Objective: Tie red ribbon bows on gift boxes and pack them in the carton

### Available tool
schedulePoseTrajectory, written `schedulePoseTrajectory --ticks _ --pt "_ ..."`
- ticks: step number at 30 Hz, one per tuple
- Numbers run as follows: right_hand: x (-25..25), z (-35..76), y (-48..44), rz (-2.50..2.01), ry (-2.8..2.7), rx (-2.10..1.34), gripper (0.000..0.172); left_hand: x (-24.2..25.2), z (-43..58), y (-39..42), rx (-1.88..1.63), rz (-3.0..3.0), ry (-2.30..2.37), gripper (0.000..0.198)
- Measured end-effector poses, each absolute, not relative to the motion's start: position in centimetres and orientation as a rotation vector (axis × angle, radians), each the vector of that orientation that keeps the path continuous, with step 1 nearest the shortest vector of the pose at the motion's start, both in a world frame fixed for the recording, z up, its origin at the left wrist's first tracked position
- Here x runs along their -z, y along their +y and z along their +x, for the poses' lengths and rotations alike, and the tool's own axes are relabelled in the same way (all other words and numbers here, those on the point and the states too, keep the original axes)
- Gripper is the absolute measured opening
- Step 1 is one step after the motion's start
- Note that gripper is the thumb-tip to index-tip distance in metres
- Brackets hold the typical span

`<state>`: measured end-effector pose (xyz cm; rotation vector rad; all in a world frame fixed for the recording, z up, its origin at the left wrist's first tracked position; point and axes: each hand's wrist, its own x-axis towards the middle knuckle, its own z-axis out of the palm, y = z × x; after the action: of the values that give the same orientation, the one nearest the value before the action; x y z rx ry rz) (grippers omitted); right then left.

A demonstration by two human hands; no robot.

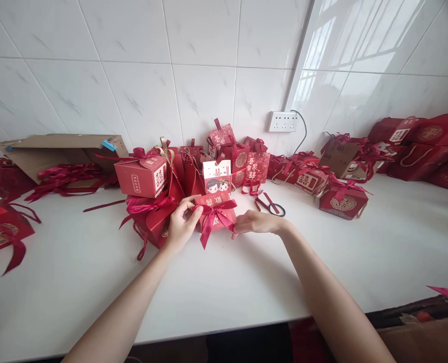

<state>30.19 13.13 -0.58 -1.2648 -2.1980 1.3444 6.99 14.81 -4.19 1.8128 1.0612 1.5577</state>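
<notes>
A small red gift box (218,218) with a dark red ribbon bow (213,212) stands on the white counter (224,282) in front of me. My left hand (182,224) is closed in a pinch on the bow's left loop. On the box's right side my right hand (256,222) pinches the ribbon's right end, fingers pressed together. Just behind the box lies a white and red card box with two cartoon figures (217,177).
Several red gift boxes (140,176) and bags pile up behind, against the tiled wall. Scissors (271,204) lie to the right of my hands. A cardboard box (57,151) with loose ribbons sits far left, more red bags (424,151) far right, a wall socket (283,121) above.
</notes>
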Motion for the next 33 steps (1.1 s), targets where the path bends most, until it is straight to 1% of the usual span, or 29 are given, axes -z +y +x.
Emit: schedulePoseTrajectory --ticks 3,6,9,12,15,16,19,23,29,33 --pt "1.3 30.7 13.6 -1.210 -2.227 -1.231 0.014 4.2 7.0 14.8 -1.556 1.813 1.067 0.027" --pt "1.5 31.6 14.0 -1.329 -2.153 -1.148 0.009 4.3 7.0 14.9 -1.553 1.803 1.058 0.027" --pt "1.1 32.1 14.2 -1.465 -1.823 -1.026 0.016 4.3 6.9 14.9 -1.547 1.788 1.048 0.026" --pt "0.5 31.2 13.9 -1.378 -1.588 -0.912 0.017 4.2 7.0 14.8 -1.544 1.791 1.047 0.025" --pt "0.3 29.4 13.3 -1.243 -1.614 -0.869 0.036 4.1 7.0 14.6 -1.540 1.808 1.035 0.025" --pt "0.4 28.8 13.2 -1.210 -1.638 -0.870 0.040 4.0 7.0 14.5 -1.539 1.818 1.031 0.025" --pt "0.9 27.6 13.0 -1.157 -1.657 -0.914 0.044 3.9 7.0 14.4 -1.522 1.841 1.046 0.027" --pt "1.4 27.5 13.3 -1.069 -1.574 -1.082 0.045 3.8 6.9 14.3 -1.507 1.851 1.080 0.034" --pt "2.2 28.3 14.0 -0.985 -1.490 -1.261 0.038 3.8 6.9 14.4 -1.511 1.813 1.023 0.035" --pt "2.6 29.1 14.6 -0.941 -1.527 -1.375 0.034 3.8 6.9 14.5 -1.512 1.799 0.999 0.031"
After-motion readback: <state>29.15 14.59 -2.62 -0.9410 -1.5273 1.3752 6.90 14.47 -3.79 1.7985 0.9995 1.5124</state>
